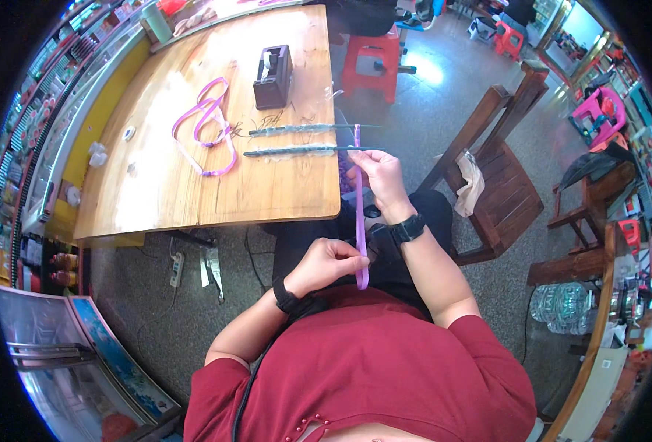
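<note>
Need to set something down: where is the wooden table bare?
The pale wooden table looks bare along its near edge, in front of the looped pink ribbon and two thin dark sticks. Crowded: right side, where sticks jut past the edge; beyond them, a boxy black tape dispenser.

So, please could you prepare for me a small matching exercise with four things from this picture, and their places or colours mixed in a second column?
Column one
1. Purple strip
2. Tape dispenser
3. Pale cloth
4. Nearest plastic stool

Column two
A. On the brown wooden chair
B. Red, past the right edge of the table
C. Running between the left hand and the right hand
D. Dark, standing on the wooden table

Right pairs: 1-C, 2-D, 3-A, 4-B
</note>
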Action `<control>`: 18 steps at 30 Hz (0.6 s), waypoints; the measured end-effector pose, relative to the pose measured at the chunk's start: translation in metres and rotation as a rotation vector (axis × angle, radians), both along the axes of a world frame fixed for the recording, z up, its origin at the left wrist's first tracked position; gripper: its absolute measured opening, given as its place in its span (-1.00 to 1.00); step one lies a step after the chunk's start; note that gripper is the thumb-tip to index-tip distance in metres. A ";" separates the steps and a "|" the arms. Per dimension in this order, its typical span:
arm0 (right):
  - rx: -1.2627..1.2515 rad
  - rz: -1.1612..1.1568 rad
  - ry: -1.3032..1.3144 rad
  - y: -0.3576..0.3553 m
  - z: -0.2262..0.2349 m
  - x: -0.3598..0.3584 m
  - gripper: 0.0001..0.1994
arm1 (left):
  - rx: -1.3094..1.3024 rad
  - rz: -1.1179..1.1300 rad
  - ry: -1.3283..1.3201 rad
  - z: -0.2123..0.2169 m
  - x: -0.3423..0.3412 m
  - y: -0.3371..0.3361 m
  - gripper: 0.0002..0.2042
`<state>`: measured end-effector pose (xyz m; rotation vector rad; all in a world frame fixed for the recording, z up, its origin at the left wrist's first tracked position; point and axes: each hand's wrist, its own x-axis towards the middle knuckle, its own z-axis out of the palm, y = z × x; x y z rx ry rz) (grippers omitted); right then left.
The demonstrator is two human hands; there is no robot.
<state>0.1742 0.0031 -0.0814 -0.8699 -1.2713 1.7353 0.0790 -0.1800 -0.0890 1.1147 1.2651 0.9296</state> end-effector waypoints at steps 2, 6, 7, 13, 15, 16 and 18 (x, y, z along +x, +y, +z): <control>-0.030 0.013 -0.021 -0.001 0.001 0.001 -0.77 | -0.021 -0.001 -0.064 -0.002 0.001 0.001 -0.82; -0.016 0.025 -0.014 -0.004 0.003 0.004 -0.77 | 0.000 -0.050 -0.034 0.003 0.003 -0.002 -0.83; -0.015 0.039 -0.027 -0.007 0.006 0.005 -0.77 | 0.030 -0.072 -0.015 0.005 0.004 -0.003 -0.84; -0.022 0.090 -0.037 -0.013 0.012 0.012 -0.75 | 0.234 -0.282 0.211 0.023 0.000 -0.015 -0.85; -0.033 0.102 -0.038 -0.012 0.013 0.012 -0.75 | 0.313 -0.329 0.242 0.029 -0.002 -0.019 -0.85; -0.032 0.107 -0.035 -0.013 0.015 0.012 -0.75 | 0.312 -0.329 0.243 0.033 -0.004 -0.020 -0.85; -0.033 0.111 -0.029 -0.013 0.015 0.011 -0.75 | 0.366 -0.335 0.226 0.039 -0.007 -0.022 -0.86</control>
